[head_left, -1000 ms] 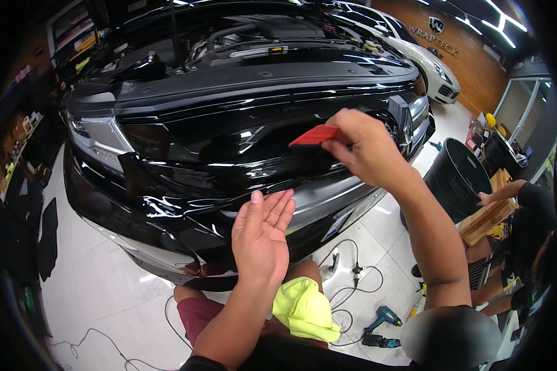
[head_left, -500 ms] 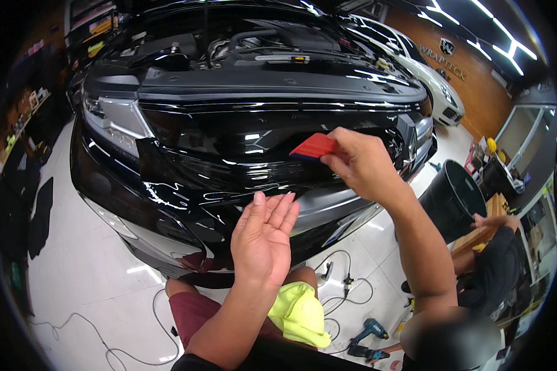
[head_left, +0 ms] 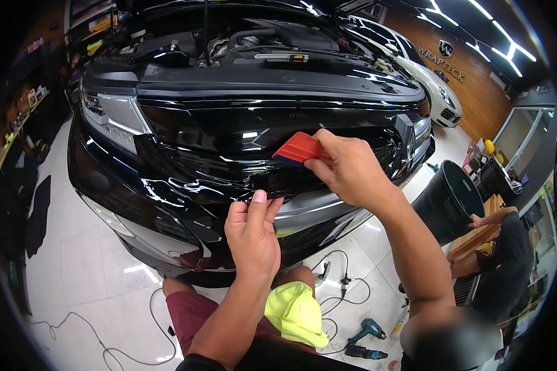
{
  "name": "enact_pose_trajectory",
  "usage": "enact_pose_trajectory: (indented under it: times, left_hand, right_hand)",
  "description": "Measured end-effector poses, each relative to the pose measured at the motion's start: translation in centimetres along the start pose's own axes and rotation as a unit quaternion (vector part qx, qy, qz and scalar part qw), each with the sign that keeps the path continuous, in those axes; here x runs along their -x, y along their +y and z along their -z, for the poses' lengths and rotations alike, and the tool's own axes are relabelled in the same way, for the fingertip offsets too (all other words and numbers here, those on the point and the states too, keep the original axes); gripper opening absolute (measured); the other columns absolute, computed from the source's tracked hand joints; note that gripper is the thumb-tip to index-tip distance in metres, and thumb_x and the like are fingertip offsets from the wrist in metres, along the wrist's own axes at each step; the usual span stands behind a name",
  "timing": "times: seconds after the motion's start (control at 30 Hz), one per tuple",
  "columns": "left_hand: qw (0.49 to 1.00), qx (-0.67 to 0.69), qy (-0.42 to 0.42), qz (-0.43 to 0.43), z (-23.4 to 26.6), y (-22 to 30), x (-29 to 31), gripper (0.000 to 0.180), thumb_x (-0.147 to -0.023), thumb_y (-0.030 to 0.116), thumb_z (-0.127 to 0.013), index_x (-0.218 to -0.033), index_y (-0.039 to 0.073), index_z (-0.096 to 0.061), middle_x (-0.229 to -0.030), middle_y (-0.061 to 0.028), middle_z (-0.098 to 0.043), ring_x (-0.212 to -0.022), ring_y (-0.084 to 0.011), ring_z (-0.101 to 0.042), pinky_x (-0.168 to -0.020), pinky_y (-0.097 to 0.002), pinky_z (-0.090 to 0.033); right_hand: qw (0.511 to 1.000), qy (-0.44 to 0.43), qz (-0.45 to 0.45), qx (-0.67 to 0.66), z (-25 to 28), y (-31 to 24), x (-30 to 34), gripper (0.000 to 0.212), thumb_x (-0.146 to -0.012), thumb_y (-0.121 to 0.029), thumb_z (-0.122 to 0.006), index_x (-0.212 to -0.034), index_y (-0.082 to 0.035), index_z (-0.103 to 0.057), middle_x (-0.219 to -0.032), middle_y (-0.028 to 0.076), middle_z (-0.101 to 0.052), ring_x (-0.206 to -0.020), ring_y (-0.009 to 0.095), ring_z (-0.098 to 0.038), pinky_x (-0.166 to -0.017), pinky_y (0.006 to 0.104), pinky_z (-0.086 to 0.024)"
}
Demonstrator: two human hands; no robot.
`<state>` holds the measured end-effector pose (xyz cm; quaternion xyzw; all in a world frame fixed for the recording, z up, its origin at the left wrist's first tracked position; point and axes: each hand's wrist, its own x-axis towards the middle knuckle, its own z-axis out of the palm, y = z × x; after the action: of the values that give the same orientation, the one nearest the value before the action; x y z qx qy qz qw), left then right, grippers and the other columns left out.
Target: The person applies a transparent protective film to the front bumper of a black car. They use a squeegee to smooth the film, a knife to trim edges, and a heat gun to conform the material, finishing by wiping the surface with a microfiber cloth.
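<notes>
Two hands | right hand (head_left: 351, 168) grips red squeegee (head_left: 298, 149) | left hand (head_left: 252, 234) flat, fingers on black bumper (head_left: 185, 179)

I see my right hand (head_left: 351, 170) pinching a red squeegee (head_left: 298, 150) against the black car's front (head_left: 216, 148). My left hand (head_left: 252, 235) lies flat on the car just below it, fingertips touching the glossy film.
</notes>
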<state>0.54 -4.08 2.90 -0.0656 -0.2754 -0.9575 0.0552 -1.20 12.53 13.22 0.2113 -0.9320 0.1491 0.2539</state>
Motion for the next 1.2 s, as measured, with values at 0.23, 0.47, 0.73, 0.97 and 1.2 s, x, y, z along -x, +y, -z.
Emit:
enact_pose_trajectory:
  times: [0.23, 0.47, 0.73, 0.97, 1.2]
  left_hand:
    - [0.999, 0.015, -0.026, -0.028, 0.8, -1.0, 0.1, 0.010, -0.102, 0.012, -0.059, -0.104, 0.002, -0.061, -0.105, -0.0076, -0.067, -0.098, -0.0155, -0.065, -0.095, -0.0371, -0.054]
    - [0.999, 0.030, -0.019, 0.028, 0.7, 0.3, 0.9, 0.016, -0.105, 0.016, -0.053, -0.110, 0.001, -0.056, -0.117, -0.0168, -0.065, -0.114, -0.0278, -0.064, -0.106, -0.0454, -0.049]
    - [0.982, 0.136, 0.012, 0.129, 2.2, 5.8, 0.4, 0.032, -0.107, 0.028, -0.050, -0.124, 0.001, -0.054, -0.124, -0.0229, -0.060, -0.130, -0.0384, -0.054, -0.115, -0.0514, -0.040]
    - [0.991, 0.089, 0.026, 0.092, 1.5, 5.2, -0.1, 0.020, -0.103, 0.017, -0.057, -0.122, 0.012, -0.052, -0.115, -0.0114, -0.063, -0.122, -0.0319, -0.059, -0.109, -0.0446, -0.042]
    - [0.811, -0.538, -0.136, -0.185, 2.8, 6.4, -0.6, 0.037, -0.093, -0.005, -0.058, -0.130, -0.003, -0.057, -0.116, -0.0164, -0.062, -0.110, -0.0277, -0.063, -0.095, -0.0347, -0.051]
  right_hand:
    - [0.998, -0.029, 0.023, 0.052, 0.4, -0.6, -0.3, 0.022, -0.086, -0.011, -0.072, -0.093, -0.003, -0.053, -0.077, 0.017, -0.063, -0.071, 0.039, -0.064, -0.062, 0.0426, -0.049]
    - [0.990, -0.022, 0.109, 0.084, 0.2, -1.9, -1.3, 0.023, -0.085, -0.009, -0.072, -0.092, -0.004, -0.052, -0.077, 0.016, -0.063, -0.071, 0.039, -0.063, -0.062, 0.0433, -0.049]
    - [0.993, 0.010, 0.101, 0.067, -0.9, -3.3, -1.6, 0.019, -0.086, -0.010, -0.068, -0.091, -0.006, -0.051, -0.075, 0.011, -0.060, -0.071, 0.034, -0.063, -0.059, 0.0445, -0.049]
    - [0.986, 0.024, 0.105, 0.129, -1.4, -4.7, -1.6, 0.017, -0.086, -0.010, -0.068, -0.091, -0.006, -0.052, -0.075, 0.010, -0.061, -0.070, 0.031, -0.064, -0.059, 0.0431, -0.050]
    - [0.997, 0.023, -0.060, -0.031, -0.8, -3.5, -0.9, 0.019, -0.086, -0.013, -0.069, -0.093, -0.002, -0.054, -0.079, 0.018, -0.065, -0.074, 0.039, -0.065, -0.065, 0.0449, -0.050]
